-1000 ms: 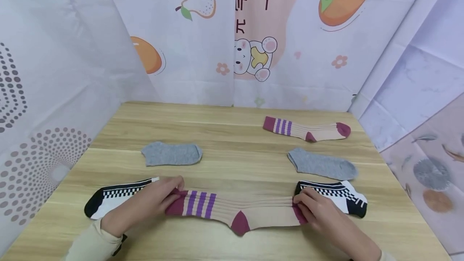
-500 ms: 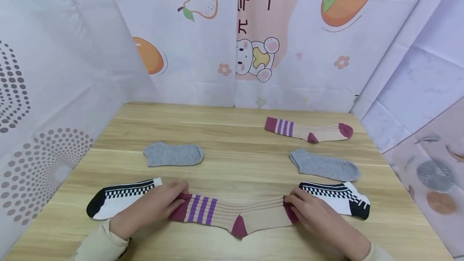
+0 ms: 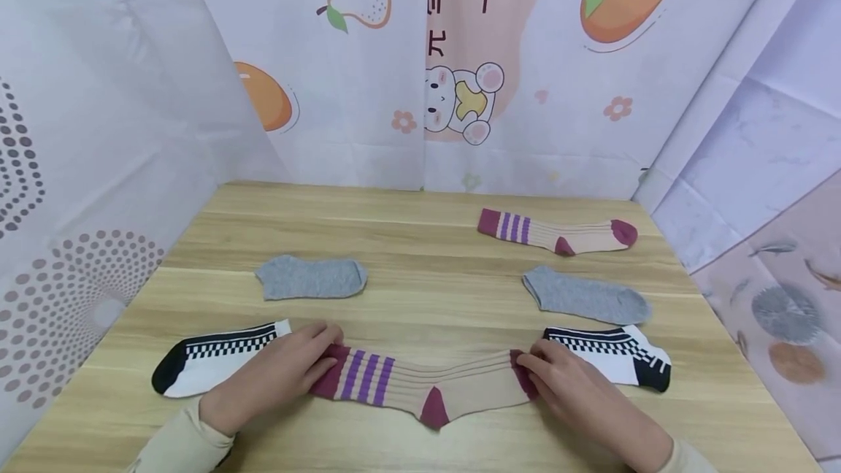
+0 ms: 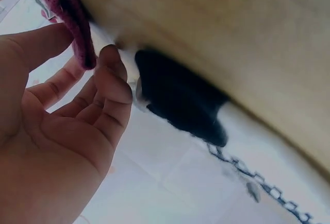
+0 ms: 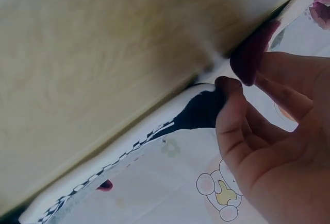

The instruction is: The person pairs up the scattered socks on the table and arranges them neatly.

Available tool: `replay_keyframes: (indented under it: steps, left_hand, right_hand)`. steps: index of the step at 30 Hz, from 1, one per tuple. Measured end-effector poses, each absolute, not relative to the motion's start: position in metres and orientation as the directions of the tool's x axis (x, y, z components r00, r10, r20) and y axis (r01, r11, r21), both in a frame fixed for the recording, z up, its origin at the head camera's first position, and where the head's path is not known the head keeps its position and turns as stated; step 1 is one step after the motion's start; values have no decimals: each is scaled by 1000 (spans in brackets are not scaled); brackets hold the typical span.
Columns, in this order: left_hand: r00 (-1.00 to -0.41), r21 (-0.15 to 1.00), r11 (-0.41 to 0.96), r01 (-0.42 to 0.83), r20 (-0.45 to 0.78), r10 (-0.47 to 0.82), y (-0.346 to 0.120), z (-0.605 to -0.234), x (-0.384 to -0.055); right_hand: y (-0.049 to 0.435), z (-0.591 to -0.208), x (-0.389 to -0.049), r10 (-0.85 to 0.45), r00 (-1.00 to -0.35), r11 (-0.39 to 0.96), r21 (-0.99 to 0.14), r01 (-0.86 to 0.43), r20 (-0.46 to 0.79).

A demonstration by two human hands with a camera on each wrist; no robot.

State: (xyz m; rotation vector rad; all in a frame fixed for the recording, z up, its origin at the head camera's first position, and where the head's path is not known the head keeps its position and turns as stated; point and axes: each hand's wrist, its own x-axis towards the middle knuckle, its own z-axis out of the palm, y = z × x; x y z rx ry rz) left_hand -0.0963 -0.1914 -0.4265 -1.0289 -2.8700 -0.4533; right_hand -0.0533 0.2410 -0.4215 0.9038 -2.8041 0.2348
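A long beige ribbed sock (image 3: 482,387) with purple stripes and maroon cuff, heel and toe lies across the front of the table, its middle sagging toward the near edge. My left hand (image 3: 279,372) pinches the maroon cuff (image 4: 77,31) at its left end. At the other end, my right hand (image 3: 585,393) has the maroon toe (image 5: 252,54) between thumb and fingers. Beyond the left hand is a white sock (image 3: 210,367) with black toe and checks, partly covered by that forearm. A matching checked sock (image 3: 617,360) lies behind the right hand, partly hidden by it.
On the wooden table (image 3: 420,298), a grey ankle sock (image 3: 312,279) lies at left and another grey sock (image 3: 585,295) at right. Farther back on the right is a second beige and maroon sock (image 3: 558,233). A printed curtain (image 3: 368,93) stands behind the table.
Both hands have come slightly closer together, the right one shifting left with the toe. The striped sock is less taut, its upper edge now dipping in the middle. The other socks stay put.
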Motion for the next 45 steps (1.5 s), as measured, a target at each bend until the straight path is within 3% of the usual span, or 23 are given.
replay_keyframes:
  steps: [7, 10, 14, 21, 31, 45]
  left_hand:
    - [-796, 212, 767, 605, 145, 588, -192, -415, -98]
    - [-783, 199, 758, 621, 174, 597, -191, -411, -102]
    - [-751, 184, 730, 659, 215, 624, -187, -408, -107]
    - [-678, 120, 676, 727, 275, 681, -174, -399, -124]
    - [-640, 127, 636, 761, 300, 707, -146, -380, -156]
    - [-547, 108, 540, 835, 277, 790, -81, -366, -202]
  right_hand:
    - [246, -419, -53, -539, -770, 800, -79, -595, 342]
    - [249, -418, -56, -543, -728, 778, -77, -624, 418]
    - [255, -415, -61, -538, -720, 774, -82, -628, 437]
    - [275, -403, -78, -515, -734, 796, -69, -601, 442]
    - [311, -384, -103, -428, -739, 839, -75, -538, 520]
    - [362, -392, -129, -331, -818, 894, -120, -431, 471]
